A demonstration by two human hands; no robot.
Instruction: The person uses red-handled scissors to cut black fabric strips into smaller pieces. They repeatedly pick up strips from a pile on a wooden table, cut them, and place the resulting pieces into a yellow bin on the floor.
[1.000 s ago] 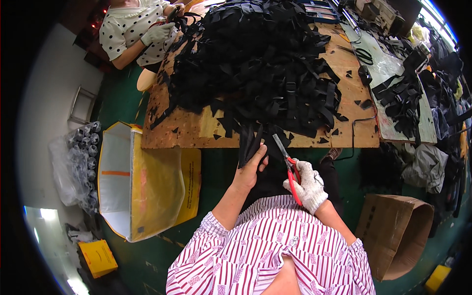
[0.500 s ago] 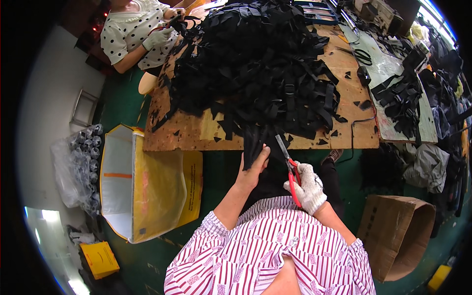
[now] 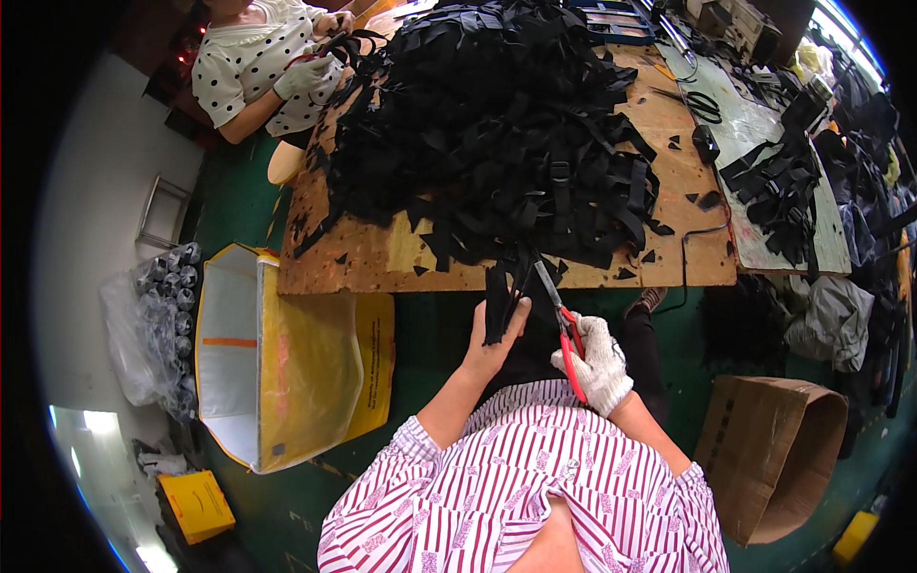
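My bare left hand [image 3: 494, 346] is closed round a black fabric strap [image 3: 499, 307] just off the near edge of the table. My right hand [image 3: 599, 365], in a white knit glove, grips red-handled pliers [image 3: 562, 310] with long grey jaws. The jaw tips reach up to black fabric beside the left hand's strap; whether they pinch it I cannot tell. Beyond both hands rises a large heap of black straps [image 3: 497, 134], some with buckles, spread over the wooden table [image 3: 693, 258].
Across the table's far left, a person [image 3: 253, 72] handles black straps. Black scissors [image 3: 702, 107] and more straps [image 3: 778, 196] lie to the right. A yellow-walled bin [image 3: 310, 372] stands left below the table, a cardboard box [image 3: 764, 458] to the right.
My left hand has shifted slightly down and its fingers have spread a little round the strap, which now hangs lower over it. The pliers stay nearly in place.
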